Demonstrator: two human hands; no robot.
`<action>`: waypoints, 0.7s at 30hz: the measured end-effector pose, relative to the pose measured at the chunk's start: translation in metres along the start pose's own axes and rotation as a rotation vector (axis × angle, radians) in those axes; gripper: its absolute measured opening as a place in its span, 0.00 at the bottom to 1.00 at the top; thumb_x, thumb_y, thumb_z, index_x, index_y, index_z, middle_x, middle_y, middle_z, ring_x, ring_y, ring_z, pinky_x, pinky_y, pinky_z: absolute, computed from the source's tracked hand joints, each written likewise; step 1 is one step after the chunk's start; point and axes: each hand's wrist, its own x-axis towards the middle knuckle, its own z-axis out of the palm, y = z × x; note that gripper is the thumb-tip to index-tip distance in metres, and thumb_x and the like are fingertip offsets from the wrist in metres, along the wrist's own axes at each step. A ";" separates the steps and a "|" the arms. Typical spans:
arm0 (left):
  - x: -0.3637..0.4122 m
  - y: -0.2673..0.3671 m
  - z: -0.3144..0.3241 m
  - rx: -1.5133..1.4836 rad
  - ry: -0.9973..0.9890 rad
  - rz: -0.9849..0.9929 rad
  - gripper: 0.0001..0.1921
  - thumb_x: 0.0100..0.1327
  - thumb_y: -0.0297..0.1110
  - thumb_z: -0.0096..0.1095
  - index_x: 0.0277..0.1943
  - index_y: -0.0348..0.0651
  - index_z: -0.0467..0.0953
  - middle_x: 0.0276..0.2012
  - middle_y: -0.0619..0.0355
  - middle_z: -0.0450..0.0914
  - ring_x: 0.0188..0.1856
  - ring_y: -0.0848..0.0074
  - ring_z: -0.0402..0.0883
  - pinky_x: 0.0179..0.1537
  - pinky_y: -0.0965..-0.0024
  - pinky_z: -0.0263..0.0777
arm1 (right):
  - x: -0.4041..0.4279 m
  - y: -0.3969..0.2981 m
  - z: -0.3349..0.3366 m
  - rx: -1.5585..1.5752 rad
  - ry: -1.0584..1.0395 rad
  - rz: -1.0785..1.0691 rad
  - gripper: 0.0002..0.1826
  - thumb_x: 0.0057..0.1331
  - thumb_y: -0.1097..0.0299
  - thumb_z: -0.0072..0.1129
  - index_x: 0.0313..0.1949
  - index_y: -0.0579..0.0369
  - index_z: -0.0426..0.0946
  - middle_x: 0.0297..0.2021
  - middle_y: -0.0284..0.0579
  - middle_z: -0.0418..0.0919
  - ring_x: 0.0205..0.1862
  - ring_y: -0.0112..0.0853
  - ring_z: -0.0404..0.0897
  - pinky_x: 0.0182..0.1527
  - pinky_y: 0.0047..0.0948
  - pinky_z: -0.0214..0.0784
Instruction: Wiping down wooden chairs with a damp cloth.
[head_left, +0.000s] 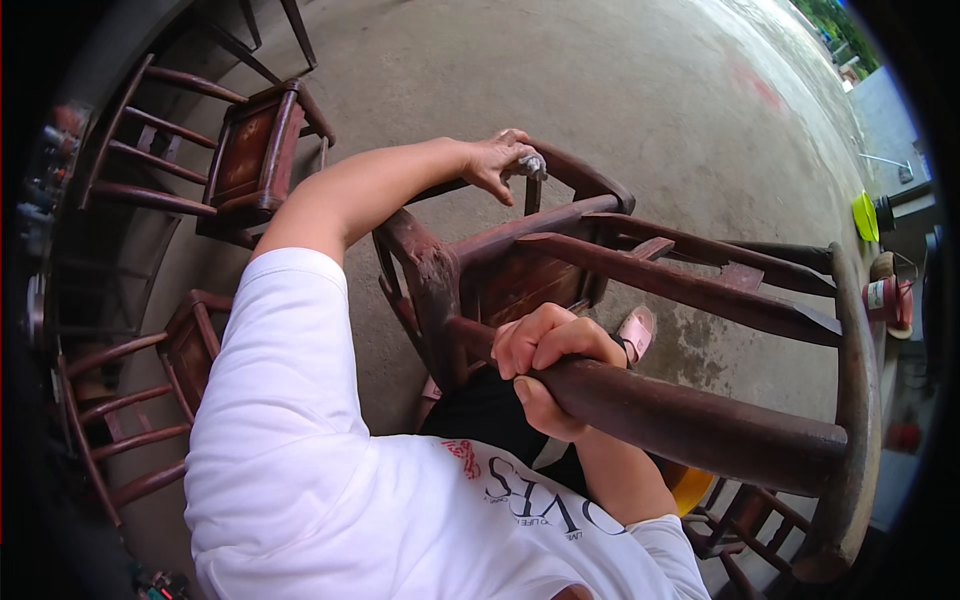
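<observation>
A dark reddish-brown wooden chair (645, 420) is tilted in front of me, its backrest extending to the right and its seat underside or panel partly visible near the middle. My left hand (499, 165) reaches across to the chair's far frame, pressing a crumpled grey cloth (532, 166) between its fingers against the wood. My right hand (559, 367) is wrapped around a thick side post of the backrest, close to the seat, with the thumb underneath. The cloth is partly hidden by the left fingers.
Similar wooden chairs stand at upper left (255, 150), left (191, 352) and lower right (750, 517). A yellow object (688, 487) lies behind my right arm. A lime-green basin (865, 216) and a red container (885, 298) are at the right edge. The floor is concrete (465, 67).
</observation>
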 end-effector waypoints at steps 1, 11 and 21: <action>-0.007 -0.001 -0.001 -0.002 -0.004 0.069 0.47 0.37 0.45 0.72 0.61 0.48 0.53 0.56 0.35 0.54 0.60 0.51 0.53 0.62 0.56 0.49 | 0.000 -0.001 0.000 -0.019 -0.007 0.020 0.11 0.51 0.82 0.51 0.32 0.58 0.63 0.27 0.45 0.67 0.27 0.29 0.71 0.34 0.33 0.68; 0.027 0.020 0.006 0.204 0.049 0.031 0.22 0.50 0.23 0.58 0.50 0.49 0.68 0.44 0.51 0.68 0.50 0.57 0.67 0.50 0.61 0.65 | 0.000 0.004 0.007 -0.079 -0.069 0.029 0.11 0.49 0.83 0.50 0.32 0.59 0.63 0.27 0.45 0.66 0.26 0.30 0.70 0.31 0.31 0.67; 0.033 0.030 -0.004 0.418 -0.280 -0.022 0.18 0.49 0.28 0.58 0.46 0.53 0.72 0.46 0.57 0.69 0.51 0.64 0.69 0.49 0.63 0.67 | 0.002 0.004 0.007 -0.105 -0.135 0.020 0.12 0.49 0.83 0.50 0.32 0.59 0.62 0.27 0.45 0.67 0.25 0.29 0.70 0.31 0.32 0.67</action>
